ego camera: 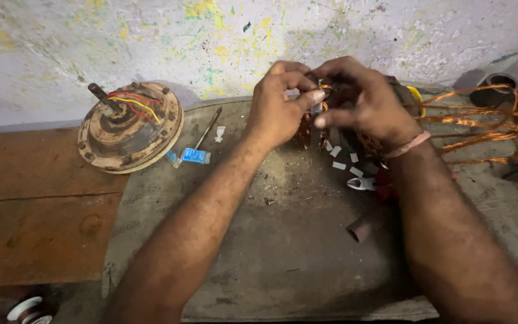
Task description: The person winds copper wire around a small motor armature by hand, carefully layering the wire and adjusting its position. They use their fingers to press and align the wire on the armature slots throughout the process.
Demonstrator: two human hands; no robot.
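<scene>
My left hand (280, 105) and my right hand (364, 102) meet above a grey work board (283, 240), both pinched on a small dark motor winding core (313, 129) with copper wire, mostly hidden behind my fingers. My left thumb and forefinger press on a small white slip at its top. Loops of bare copper wire (481, 123) trail from the core to the right. Several small white paper slips (346, 159) lie on the board under my right hand.
A round rusty motor cover (130, 126) with a shaft and red and yellow wires leans on the wall at left. A thin metal rod (208, 129) and a blue packet (194, 156) lie beside it. Pliers (361, 183) and a short tube (362, 228) lie near my right forearm.
</scene>
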